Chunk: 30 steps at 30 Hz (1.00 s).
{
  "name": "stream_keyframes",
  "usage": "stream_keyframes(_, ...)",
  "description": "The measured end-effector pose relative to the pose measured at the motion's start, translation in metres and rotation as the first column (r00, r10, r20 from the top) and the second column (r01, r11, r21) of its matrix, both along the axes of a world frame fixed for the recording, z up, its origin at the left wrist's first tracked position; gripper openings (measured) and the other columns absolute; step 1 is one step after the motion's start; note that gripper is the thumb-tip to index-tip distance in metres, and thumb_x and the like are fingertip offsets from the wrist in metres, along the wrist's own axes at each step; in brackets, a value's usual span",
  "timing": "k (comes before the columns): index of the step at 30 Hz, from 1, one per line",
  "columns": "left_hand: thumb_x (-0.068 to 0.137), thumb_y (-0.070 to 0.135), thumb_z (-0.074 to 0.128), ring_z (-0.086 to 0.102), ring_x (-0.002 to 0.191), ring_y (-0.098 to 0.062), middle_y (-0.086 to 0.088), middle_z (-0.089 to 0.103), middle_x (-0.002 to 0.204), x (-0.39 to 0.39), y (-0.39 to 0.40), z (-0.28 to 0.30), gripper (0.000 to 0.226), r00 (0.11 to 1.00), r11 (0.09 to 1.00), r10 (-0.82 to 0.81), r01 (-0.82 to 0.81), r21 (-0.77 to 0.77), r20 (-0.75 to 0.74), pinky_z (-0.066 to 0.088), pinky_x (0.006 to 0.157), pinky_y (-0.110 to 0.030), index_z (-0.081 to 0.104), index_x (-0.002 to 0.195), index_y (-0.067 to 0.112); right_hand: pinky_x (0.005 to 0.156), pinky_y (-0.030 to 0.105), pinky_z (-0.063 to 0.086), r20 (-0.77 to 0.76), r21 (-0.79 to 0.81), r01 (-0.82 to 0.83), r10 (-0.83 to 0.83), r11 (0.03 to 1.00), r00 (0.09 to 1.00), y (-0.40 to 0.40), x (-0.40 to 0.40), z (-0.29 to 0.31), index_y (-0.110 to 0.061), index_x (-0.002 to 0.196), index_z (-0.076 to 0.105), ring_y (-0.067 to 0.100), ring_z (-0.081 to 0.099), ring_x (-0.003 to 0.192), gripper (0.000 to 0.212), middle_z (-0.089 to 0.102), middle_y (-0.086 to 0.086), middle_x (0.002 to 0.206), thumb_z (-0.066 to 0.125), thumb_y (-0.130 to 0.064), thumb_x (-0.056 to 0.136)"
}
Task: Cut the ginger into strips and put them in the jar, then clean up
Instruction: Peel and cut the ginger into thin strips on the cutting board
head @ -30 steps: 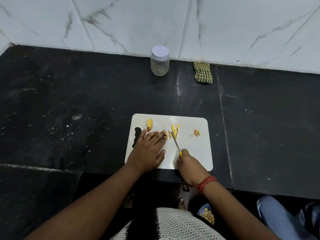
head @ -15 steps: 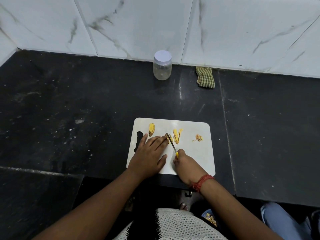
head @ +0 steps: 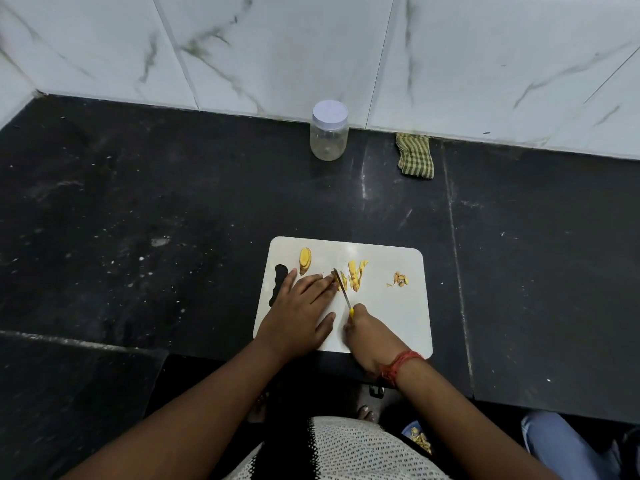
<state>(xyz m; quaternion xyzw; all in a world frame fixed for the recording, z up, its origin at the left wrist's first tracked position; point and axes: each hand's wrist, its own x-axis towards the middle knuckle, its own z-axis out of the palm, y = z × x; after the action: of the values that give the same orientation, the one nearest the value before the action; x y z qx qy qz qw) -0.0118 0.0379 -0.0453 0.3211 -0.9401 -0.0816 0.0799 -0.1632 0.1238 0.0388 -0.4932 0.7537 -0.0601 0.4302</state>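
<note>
On my white board (head: 391, 317), yellow ginger: a slice (head: 305, 260) far left, cut strips (head: 356, 274) at centre beside the knife (head: 342, 289), scraps (head: 400, 279) to the right. Far off by the wall, the clear jar (head: 328, 131) stands upright, lid on.

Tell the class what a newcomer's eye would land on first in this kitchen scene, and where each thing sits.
The white cutting board on the black counter draws the eye first. On it the left hand presses flat on a ginger piece while the right hand grips a knife beside yellow ginger strips. At the back, against the marble wall, stands a lidded clear jar, with a green checked cloth to its right.
</note>
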Motion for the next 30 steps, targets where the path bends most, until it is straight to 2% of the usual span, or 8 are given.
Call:
stream_keyframes(4, 0.101, 0.05, 0.04, 0.042, 0.142, -0.021, 0.001, 0.049, 0.154, 0.0, -0.001, 0.0, 0.058, 1.0, 1.0, -0.006, 0.006, 0.003, 0.005, 0.021, 0.123, -0.055, 0.05, 0.149, 0.019, 0.06, 0.028, 0.031, 0.031, 0.033, 0.024, -0.025, 0.999, 0.999, -0.004, 0.0, 0.001, -0.01, 0.099, 0.035, 0.014, 0.046, 0.066, 0.005, 0.045, -0.001, 0.074, 0.038, -0.013, 0.102)
stream_keyframes(9, 0.101, 0.049, 0.04, 0.043, 0.141, -0.021, -0.001, 0.049, 0.153, -0.001, -0.001, 0.0, 0.058, 1.0, 1.0, -0.006, 0.006, -0.013, 0.005, 0.022, 0.123, -0.055, 0.052, 0.148, 0.018, 0.068, 0.028, 0.037, 0.025, 0.082, 0.054, -0.056, 0.995, 0.998, -0.008, 0.001, -0.003, -0.006, 0.109, 0.041, 0.023, 0.051, 0.08, 0.012, 0.056, 0.012, 0.092, 0.039, -0.015, 0.101)
stream_keyframes(12, 0.1, 0.048, 0.042, 0.045, 0.139, -0.022, -0.003, 0.05, 0.152, -0.002, 0.0, 0.0, 0.057, 1.0, 0.999, -0.003, 0.004, -0.034, 0.013, 0.025, 0.122, -0.056, 0.054, 0.146, 0.017, 0.064, 0.028, 0.037, 0.049, 0.075, 0.065, -0.069, 0.995, 0.996, -0.007, 0.002, -0.004, -0.007, 0.104, 0.041, 0.021, 0.052, 0.076, 0.008, 0.054, 0.008, 0.083, 0.039, -0.015, 0.101)
stream_keyframes(16, 0.1, 0.047, 0.041, 0.049, 0.135, -0.023, -0.004, 0.052, 0.149, -0.003, 0.002, 0.001, 0.055, 1.0, 0.997, -0.006, 0.006, -0.076, 0.008, 0.031, 0.118, -0.059, 0.057, 0.142, 0.016, 0.065, 0.028, 0.038, 0.002, 0.049, 0.016, -0.016, 0.999, 1.0, -0.003, 0.001, -0.004, -0.008, 0.1, 0.038, 0.019, 0.05, 0.071, 0.006, 0.051, 0.006, 0.079, 0.042, -0.013, 0.1)
stream_keyframes(20, 0.099, 0.045, 0.041, 0.051, 0.133, -0.025, -0.005, 0.054, 0.147, -0.004, 0.002, 0.0, 0.053, 1.0, 0.995, -0.006, 0.007, -0.102, 0.013, 0.032, 0.116, -0.061, 0.059, 0.139, 0.016, 0.063, 0.025, 0.038, -0.037, 0.079, -0.014, 0.017, 0.997, 0.999, 0.002, 0.003, -0.011, -0.003, 0.104, 0.041, 0.013, 0.038, 0.059, 0.007, 0.034, 0.002, 0.07, 0.043, -0.004, 0.098)
stream_keyframes(22, 0.098, 0.045, 0.04, 0.052, 0.133, -0.025, -0.006, 0.055, 0.147, -0.004, 0.002, -0.001, 0.053, 1.0, 0.994, -0.004, 0.006, -0.109, 0.016, 0.033, 0.116, -0.061, 0.06, 0.138, 0.016, 0.059, 0.023, 0.038, -0.039, 0.075, -0.005, 0.008, 0.997, 0.999, 0.005, 0.003, -0.015, -0.01, 0.106, 0.039, 0.012, 0.04, 0.061, 0.007, 0.034, -0.003, 0.071, 0.041, -0.01, 0.1)
stream_keyframes(25, 0.099, 0.046, 0.039, 0.051, 0.134, -0.025, -0.006, 0.054, 0.148, -0.004, 0.002, -0.002, 0.054, 1.0, 0.994, -0.001, 0.004, -0.105, 0.029, 0.032, 0.117, -0.061, 0.059, 0.14, 0.017, 0.073, 0.027, 0.038, -0.084, 0.077, -0.032, 0.039, 0.996, 0.996, 0.011, 0.002, -0.018, -0.016, 0.117, 0.041, 0.004, 0.031, 0.061, 0.014, 0.033, -0.007, 0.073, 0.037, -0.018, 0.103)
stream_keyframes(30, 0.099, 0.046, 0.041, 0.05, 0.136, -0.024, -0.005, 0.053, 0.149, -0.004, 0.002, -0.001, 0.053, 0.999, 0.995, 0.003, 0.0, -0.096, 0.033, 0.032, 0.117, -0.061, 0.057, 0.141, 0.017, 0.079, 0.028, 0.038, -0.064, 0.096, -0.017, 0.023, 0.995, 0.998, 0.016, 0.0, -0.025, -0.018, 0.105, 0.032, 0.003, 0.031, 0.061, 0.007, 0.034, -0.008, 0.074, 0.038, -0.019, 0.102)
